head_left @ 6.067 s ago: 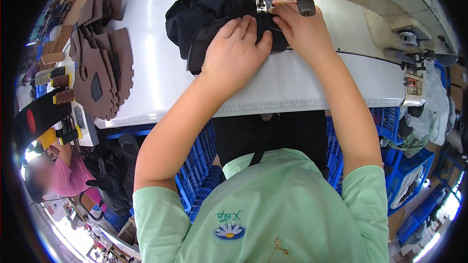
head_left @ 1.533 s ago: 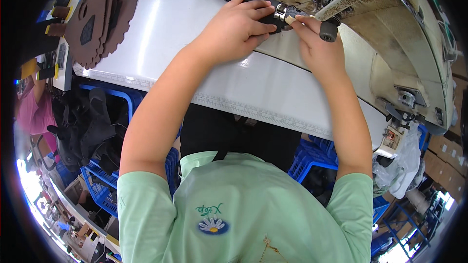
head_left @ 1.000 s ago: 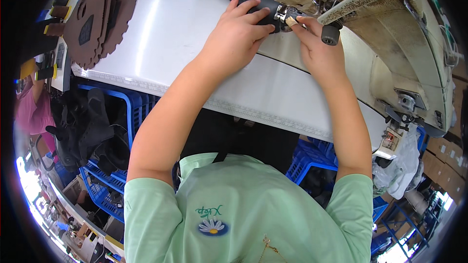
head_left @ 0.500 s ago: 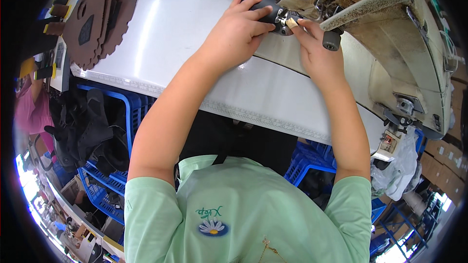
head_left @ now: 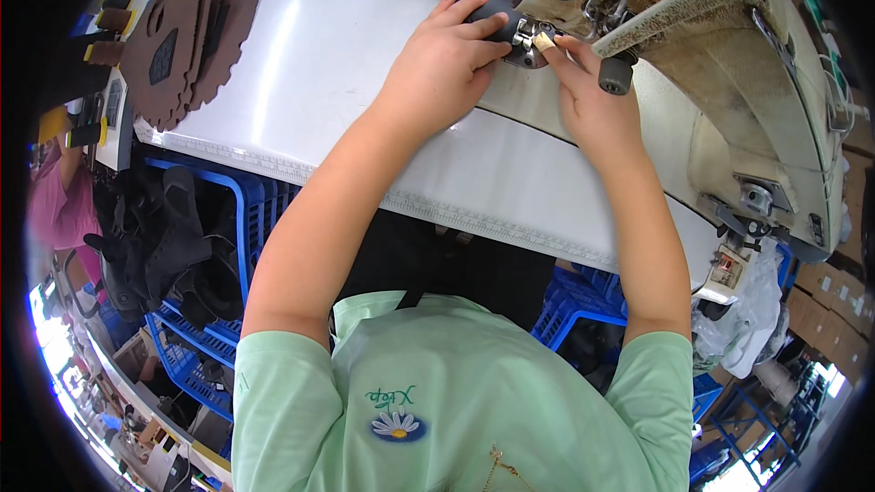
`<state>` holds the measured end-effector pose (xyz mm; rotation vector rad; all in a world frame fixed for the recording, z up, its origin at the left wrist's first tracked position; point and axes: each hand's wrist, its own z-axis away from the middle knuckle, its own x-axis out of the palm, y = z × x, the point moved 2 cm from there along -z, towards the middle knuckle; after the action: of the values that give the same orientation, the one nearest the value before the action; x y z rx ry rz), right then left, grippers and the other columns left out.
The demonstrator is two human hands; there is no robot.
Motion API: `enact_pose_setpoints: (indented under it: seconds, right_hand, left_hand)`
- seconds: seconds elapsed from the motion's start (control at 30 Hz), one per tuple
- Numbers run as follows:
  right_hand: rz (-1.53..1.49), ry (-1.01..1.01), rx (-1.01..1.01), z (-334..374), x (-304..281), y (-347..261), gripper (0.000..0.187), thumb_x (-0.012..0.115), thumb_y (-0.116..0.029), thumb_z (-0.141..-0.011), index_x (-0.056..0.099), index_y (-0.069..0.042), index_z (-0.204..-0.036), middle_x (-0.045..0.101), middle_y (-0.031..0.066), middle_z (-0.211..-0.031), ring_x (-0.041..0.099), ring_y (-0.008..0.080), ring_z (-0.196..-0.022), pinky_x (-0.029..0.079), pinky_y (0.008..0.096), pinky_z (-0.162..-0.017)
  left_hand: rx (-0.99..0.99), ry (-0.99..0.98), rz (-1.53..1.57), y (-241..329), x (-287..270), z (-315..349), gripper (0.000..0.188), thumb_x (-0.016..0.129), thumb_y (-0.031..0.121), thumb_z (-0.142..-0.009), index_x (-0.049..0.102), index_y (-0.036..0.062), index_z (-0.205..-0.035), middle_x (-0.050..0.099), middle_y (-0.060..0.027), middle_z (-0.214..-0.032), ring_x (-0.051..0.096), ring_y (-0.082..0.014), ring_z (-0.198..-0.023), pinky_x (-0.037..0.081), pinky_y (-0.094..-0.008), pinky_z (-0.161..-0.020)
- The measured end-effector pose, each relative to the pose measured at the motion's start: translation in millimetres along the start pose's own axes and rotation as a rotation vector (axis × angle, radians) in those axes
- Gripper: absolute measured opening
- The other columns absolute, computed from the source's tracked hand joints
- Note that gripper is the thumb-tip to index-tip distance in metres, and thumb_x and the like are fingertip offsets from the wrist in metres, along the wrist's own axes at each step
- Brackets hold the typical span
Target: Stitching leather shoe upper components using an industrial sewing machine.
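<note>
Black fabric piece (head_left: 497,18) lies under the needle area of a worn cream industrial sewing machine (head_left: 729,82), pressed flat by the left hand (head_left: 437,68), whose fingers spread over it without closing. Just right of those fingertips, the right hand (head_left: 592,100) pinches at the metal presser foot (head_left: 529,41), one finger wrapped in tape. Well left of both hands, brown cut leather pieces (head_left: 187,32) sit stacked on the white table (head_left: 337,55).

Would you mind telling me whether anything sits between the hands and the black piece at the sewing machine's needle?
Nothing visible does. The left hand lies directly on the black piece, and the right hand has its fingertips at the presser foot beside it.
</note>
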<state>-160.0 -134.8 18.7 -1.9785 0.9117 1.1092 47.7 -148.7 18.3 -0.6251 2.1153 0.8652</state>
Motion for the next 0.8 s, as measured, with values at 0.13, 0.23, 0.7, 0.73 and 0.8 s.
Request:
enact_pose_setpoints:
  seconds: [0.13,0.23,0.7,0.73,0.8]
  right_hand:
    - [0.007,-0.012,-0.005,1.5,-0.8,-0.5,0.041,0.058,0.002,-0.083,0.069,-0.013,-0.119,0.065,0.0086,-0.123,0.066,0.0303,-0.099,0.054,0.0389,-0.083]
    - [0.019,-0.022,0.009,1.3,-0.4,-0.8,0.041,0.057,0.002,-0.083,0.069,-0.013,-0.120,0.065,0.0089,-0.122,0.066,0.0303,-0.098,0.053,0.0388,-0.083]
    - [0.000,-0.014,0.017,-1.1,0.4,-1.3,0.046,0.055,0.003,-0.082,0.066,-0.013,-0.123,0.065,0.0084,-0.120,0.066,0.0305,-0.095,0.053,0.0394,-0.081]
    - [0.014,-0.027,0.025,-1.4,0.4,-1.0,0.046,0.055,0.003,-0.082,0.066,-0.013,-0.123,0.065,0.0084,-0.120,0.066,0.0305,-0.095,0.053,0.0394,-0.081]
    - [-0.002,-0.065,0.034,-1.9,1.0,-0.6,0.047,0.055,0.003,-0.082,0.066,-0.014,-0.124,0.066,0.0097,-0.120,0.066,0.0311,-0.094,0.053,0.0397,-0.081]
  left_hand:
    - [-0.005,0.022,-0.017,1.1,1.9,0.5,0.026,0.065,0.002,-0.083,0.076,0.0077,-0.106,0.067,-0.0081,-0.126,0.052,-0.0321,-0.130,0.037,-0.0463,-0.115]
    - [-0.011,0.028,-0.007,0.8,3.0,0.0,0.026,0.065,0.002,-0.084,0.075,0.0073,-0.107,0.067,-0.0083,-0.126,0.052,-0.0319,-0.130,0.038,-0.0452,-0.114]
    - [-0.020,0.008,0.018,0.7,5.3,-2.3,0.027,0.062,-0.002,-0.081,0.073,0.0037,-0.106,0.066,-0.0111,-0.126,0.052,-0.0307,-0.130,0.040,-0.0433,-0.113]
    - [-0.011,0.001,0.022,0.4,5.2,-2.8,0.030,0.061,-0.005,-0.078,0.072,0.0025,-0.105,0.066,-0.0127,-0.126,0.052,-0.0299,-0.130,0.040,-0.0437,-0.113]
    - [-0.008,0.000,0.027,0.0,4.8,-3.0,0.031,0.061,-0.005,-0.078,0.071,0.0026,-0.105,0.066,-0.0127,-0.126,0.052,-0.0299,-0.130,0.040,-0.0438,-0.113]
